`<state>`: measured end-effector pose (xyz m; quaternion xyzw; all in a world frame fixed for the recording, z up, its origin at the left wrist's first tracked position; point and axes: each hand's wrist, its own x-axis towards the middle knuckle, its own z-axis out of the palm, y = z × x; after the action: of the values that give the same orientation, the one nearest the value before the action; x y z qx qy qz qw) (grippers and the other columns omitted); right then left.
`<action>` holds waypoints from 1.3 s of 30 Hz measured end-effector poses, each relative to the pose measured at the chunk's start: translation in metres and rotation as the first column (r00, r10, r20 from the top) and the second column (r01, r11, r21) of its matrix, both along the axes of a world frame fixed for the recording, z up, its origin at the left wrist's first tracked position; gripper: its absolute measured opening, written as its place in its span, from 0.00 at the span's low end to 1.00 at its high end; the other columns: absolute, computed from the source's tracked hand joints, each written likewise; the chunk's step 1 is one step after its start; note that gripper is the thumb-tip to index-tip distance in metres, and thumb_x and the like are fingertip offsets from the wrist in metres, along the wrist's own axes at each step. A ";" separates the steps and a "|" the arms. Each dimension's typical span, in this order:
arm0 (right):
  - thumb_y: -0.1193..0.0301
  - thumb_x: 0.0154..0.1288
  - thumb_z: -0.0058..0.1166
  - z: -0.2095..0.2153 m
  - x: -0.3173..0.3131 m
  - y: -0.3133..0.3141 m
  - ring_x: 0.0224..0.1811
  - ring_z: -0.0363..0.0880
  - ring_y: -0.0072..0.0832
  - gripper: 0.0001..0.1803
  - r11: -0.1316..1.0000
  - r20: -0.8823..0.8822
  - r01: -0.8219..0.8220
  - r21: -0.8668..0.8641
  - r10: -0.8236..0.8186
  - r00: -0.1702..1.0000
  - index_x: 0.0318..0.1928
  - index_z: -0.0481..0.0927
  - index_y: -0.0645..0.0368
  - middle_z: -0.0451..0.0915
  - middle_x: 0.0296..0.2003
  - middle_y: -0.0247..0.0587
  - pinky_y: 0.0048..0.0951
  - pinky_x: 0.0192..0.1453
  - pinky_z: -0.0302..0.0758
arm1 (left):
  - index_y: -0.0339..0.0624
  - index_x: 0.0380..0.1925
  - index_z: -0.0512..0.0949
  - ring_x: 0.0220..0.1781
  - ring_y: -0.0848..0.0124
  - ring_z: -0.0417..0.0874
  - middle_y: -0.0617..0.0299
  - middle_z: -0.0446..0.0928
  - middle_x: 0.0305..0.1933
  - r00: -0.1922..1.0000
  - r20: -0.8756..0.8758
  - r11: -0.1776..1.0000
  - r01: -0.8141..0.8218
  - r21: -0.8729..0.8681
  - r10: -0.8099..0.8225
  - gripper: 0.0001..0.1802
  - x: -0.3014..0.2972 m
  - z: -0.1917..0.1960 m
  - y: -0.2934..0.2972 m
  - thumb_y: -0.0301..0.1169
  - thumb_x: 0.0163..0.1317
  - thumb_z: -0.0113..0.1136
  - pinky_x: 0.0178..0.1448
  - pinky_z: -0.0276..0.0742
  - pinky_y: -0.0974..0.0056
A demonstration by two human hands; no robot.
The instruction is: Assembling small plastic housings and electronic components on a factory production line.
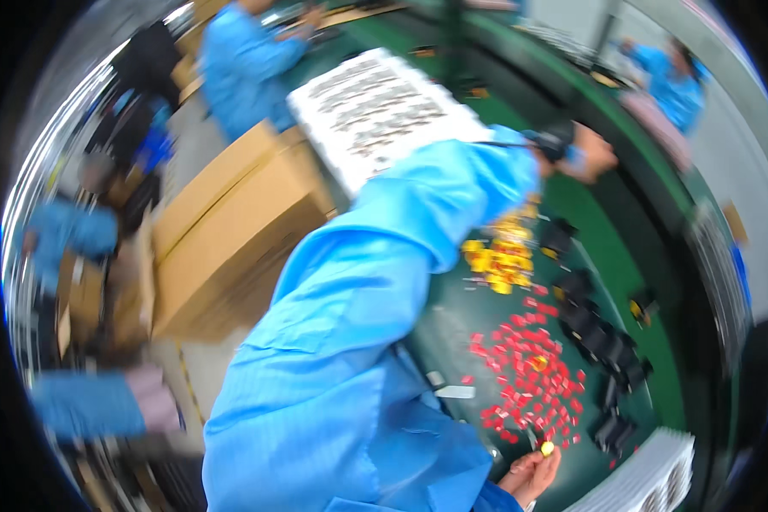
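While the left hand (590,154), reaching far across the green tabletop (606,247), grips a black part (556,141), the right hand (531,472) pinches a small yellow piece (547,447) beside scattered red pieces (529,375).

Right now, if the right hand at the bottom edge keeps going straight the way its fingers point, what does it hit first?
The right hand, pinching a small yellow piece, points up toward the scatter of small red pieces on the green table. It would likely meet those first; the depth is unclear in this blurred picture.
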<state>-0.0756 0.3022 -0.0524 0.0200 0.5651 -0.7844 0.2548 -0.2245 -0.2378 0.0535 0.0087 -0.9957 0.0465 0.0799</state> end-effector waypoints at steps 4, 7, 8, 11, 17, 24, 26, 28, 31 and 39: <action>0.57 0.75 0.55 -0.058 -0.068 0.055 0.35 0.79 0.29 0.25 0.884 0.246 -0.265 -0.385 0.375 0.894 0.62 0.70 0.59 0.81 0.39 0.40 0.32 0.39 0.80 | 0.47 0.27 0.86 0.36 0.49 0.86 0.52 0.84 0.29 0.894 -0.434 0.912 0.266 0.314 -0.111 0.17 0.059 0.028 0.126 0.47 0.44 0.69 0.36 0.80 0.45; 0.60 0.76 0.53 -0.047 -0.060 0.030 0.28 0.76 0.27 0.20 0.933 0.207 -0.259 -0.250 0.313 0.927 0.58 0.70 0.59 0.79 0.34 0.40 0.29 0.31 0.76 | 0.35 0.22 0.82 0.29 0.47 0.82 0.45 0.77 0.20 0.837 -0.547 0.567 0.468 0.678 -0.037 0.19 0.119 0.005 0.207 0.43 0.50 0.69 0.34 0.76 0.46; 0.61 0.76 0.52 -0.040 -0.047 0.020 0.25 0.75 0.26 0.17 0.963 0.171 -0.197 -0.186 0.229 0.958 0.56 0.71 0.59 0.78 0.31 0.40 0.27 0.27 0.73 | 0.32 0.23 0.80 0.28 0.46 0.80 0.43 0.75 0.19 0.803 -0.594 0.412 0.556 0.722 -0.043 0.18 0.138 -0.002 0.226 0.40 0.54 0.66 0.33 0.74 0.47; 0.66 0.77 0.49 -0.007 0.003 0.004 0.15 0.71 0.23 0.10 0.986 0.021 0.162 0.023 -0.163 0.986 0.49 0.71 0.59 0.76 0.23 0.40 0.22 0.16 0.67 | 0.31 0.27 0.77 0.18 0.71 0.75 0.58 0.73 0.17 0.917 -0.398 -0.243 0.385 0.890 -0.005 0.17 0.199 -0.005 0.254 0.37 0.66 0.63 0.24 0.68 0.62; 0.67 0.77 0.49 0.052 0.021 -0.030 0.19 0.78 0.31 0.12 0.985 -0.156 -0.161 -0.067 0.149 0.977 0.39 0.73 0.64 0.78 0.25 0.45 0.26 0.18 0.71 | 0.33 0.48 0.75 0.22 0.82 0.72 0.66 0.76 0.27 0.999 0.010 -0.476 0.015 0.879 0.050 0.18 0.237 -0.019 0.257 0.21 0.59 0.70 0.24 0.62 0.73; 0.83 0.69 0.55 0.079 0.015 -0.047 0.26 0.83 0.26 0.03 0.991 -0.459 -0.107 0.073 0.129 0.879 0.39 0.80 0.71 0.84 0.30 0.44 0.24 0.31 0.79 | 0.35 0.40 0.73 0.30 0.86 0.73 0.70 0.73 0.31 0.980 0.034 -0.213 -0.076 0.974 -0.196 0.12 0.213 -0.025 0.278 0.18 0.59 0.67 0.26 0.68 0.75; 0.83 0.68 0.56 0.082 0.011 -0.048 0.26 0.82 0.25 0.02 0.981 -0.550 -0.141 0.136 0.193 0.813 0.39 0.80 0.70 0.84 0.30 0.43 0.23 0.30 0.78 | 0.34 0.39 0.73 0.30 0.86 0.72 0.68 0.72 0.30 0.961 0.059 -0.148 -0.102 0.984 -0.269 0.13 0.211 -0.022 0.281 0.18 0.58 0.66 0.26 0.67 0.74; 0.83 0.64 0.60 0.080 0.008 -0.048 0.23 0.81 0.27 0.03 0.946 -0.658 -0.207 0.248 0.321 0.681 0.39 0.81 0.68 0.82 0.29 0.43 0.25 0.28 0.74 | 0.35 0.39 0.72 0.26 0.85 0.71 0.64 0.70 0.25 0.926 0.058 0.009 -0.059 0.998 -0.373 0.13 0.211 -0.026 0.281 0.20 0.57 0.66 0.24 0.65 0.71; 0.83 0.62 0.62 0.076 0.004 -0.049 0.23 0.80 0.32 0.05 0.927 -0.753 -0.166 0.336 0.370 0.544 0.38 0.80 0.67 0.81 0.28 0.45 0.29 0.26 0.73 | 0.35 0.40 0.73 0.36 0.86 0.70 0.69 0.72 0.33 0.849 0.208 0.089 -0.189 0.978 -0.486 0.11 0.212 -0.017 0.281 0.16 0.60 0.64 0.31 0.69 0.75; 0.82 0.60 0.63 0.077 0.004 -0.050 0.23 0.79 0.35 0.05 0.917 -0.780 -0.101 0.387 0.384 0.495 0.34 0.79 0.65 0.79 0.25 0.44 0.32 0.27 0.72 | 0.36 0.38 0.71 0.25 0.81 0.65 0.65 0.65 0.24 0.835 0.151 0.173 -0.068 0.983 -0.530 0.10 0.209 -0.003 0.274 0.25 0.66 0.64 0.26 0.59 0.67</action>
<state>-0.0711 0.2521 0.0251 -0.4040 0.7222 -0.5588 0.0533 -0.0157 0.0363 0.0509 -0.1132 -0.7736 -0.5973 -0.1787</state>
